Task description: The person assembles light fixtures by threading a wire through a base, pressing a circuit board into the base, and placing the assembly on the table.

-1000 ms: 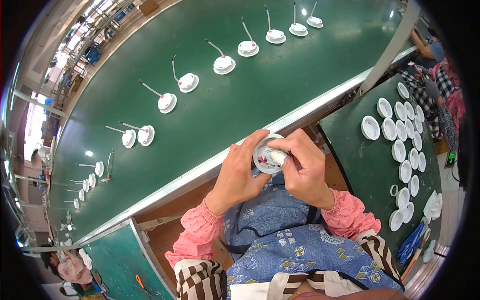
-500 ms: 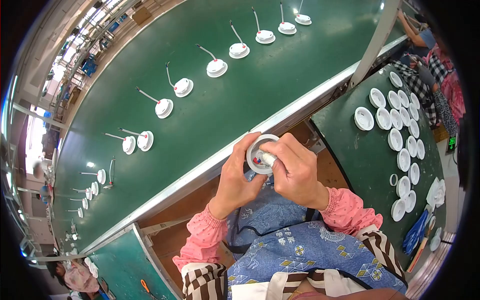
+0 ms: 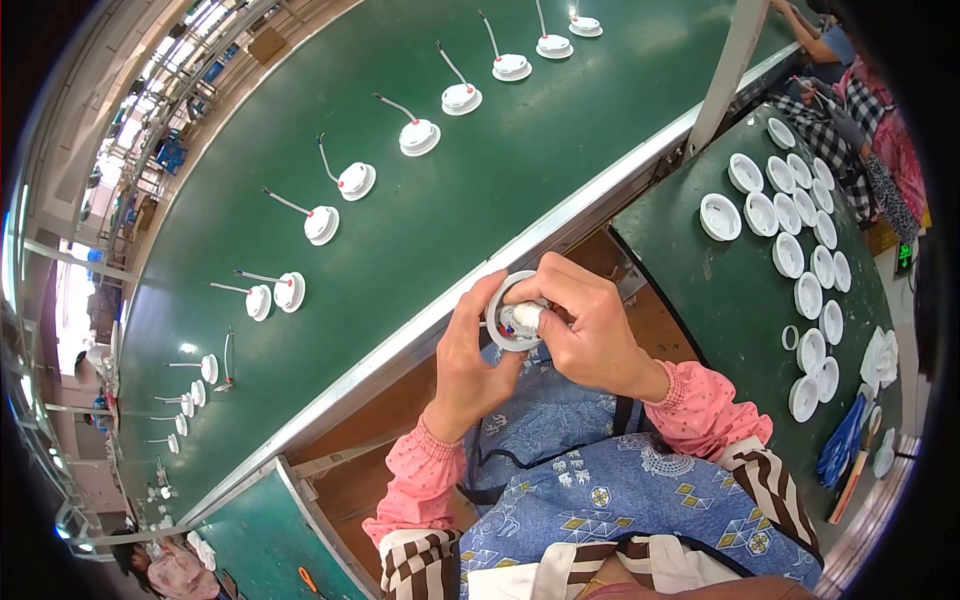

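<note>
Both hands have slid slightly leftward in view since a second ago, and the right fingers now cover more of the piece they share.

Far left, the long green conveyor belt [image 3: 400, 250] carries a curving row of white round lamp bases with thin wire tails [image 3: 322, 224], each set apart from the next. The left hand [image 3: 470, 365] is held just in front of the belt's metal edge, thumb and fingers curled around the rim of a round white plastic housing [image 3: 497, 300], gripping it tilted toward the face. The right hand [image 3: 590, 335] reaches in from the other side, its fingertips pressed together, pinching a small white cylindrical part [image 3: 524, 317] inside the housing beside red and blue wire ends. Right of the hands, a green side table [image 3: 720, 300] holds rows of white round plastic cups [image 3: 720, 216].
</note>
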`<state>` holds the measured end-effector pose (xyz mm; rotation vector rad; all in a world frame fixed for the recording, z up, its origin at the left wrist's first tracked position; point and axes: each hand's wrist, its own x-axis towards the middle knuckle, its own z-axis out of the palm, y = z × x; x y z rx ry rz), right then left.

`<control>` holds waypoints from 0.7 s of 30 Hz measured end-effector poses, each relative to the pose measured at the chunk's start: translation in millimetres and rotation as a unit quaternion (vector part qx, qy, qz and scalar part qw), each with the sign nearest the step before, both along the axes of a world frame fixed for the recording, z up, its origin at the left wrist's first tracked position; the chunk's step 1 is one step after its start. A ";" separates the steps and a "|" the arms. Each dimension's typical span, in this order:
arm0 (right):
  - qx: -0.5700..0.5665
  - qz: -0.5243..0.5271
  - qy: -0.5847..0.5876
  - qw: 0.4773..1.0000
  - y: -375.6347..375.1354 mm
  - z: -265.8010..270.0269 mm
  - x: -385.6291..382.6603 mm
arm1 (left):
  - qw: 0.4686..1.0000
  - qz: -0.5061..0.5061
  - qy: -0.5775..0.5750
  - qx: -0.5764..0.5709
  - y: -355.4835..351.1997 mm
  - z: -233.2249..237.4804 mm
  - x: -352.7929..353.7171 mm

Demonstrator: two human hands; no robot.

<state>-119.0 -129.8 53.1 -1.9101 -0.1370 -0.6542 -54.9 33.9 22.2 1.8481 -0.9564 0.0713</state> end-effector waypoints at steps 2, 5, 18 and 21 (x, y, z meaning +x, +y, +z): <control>-0.023 -0.015 -0.027 0.999 1.7 -2.5 1.6 | 1.000 -0.004 -0.005 -0.008 -1.9 -1.5 0.4; -0.079 -0.072 -0.126 0.986 9.1 -10.5 3.4 | 0.996 -0.036 0.071 -0.051 -2.3 -5.4 1.6; -0.073 -0.039 -0.108 0.991 -2.8 -9.4 -4.9 | 0.969 -0.072 0.222 -0.079 10.1 7.3 -3.1; -0.011 0.005 -0.021 1.000 -11.7 -10.8 -11.4 | 0.974 -0.068 0.214 -0.043 16.9 8.7 -3.3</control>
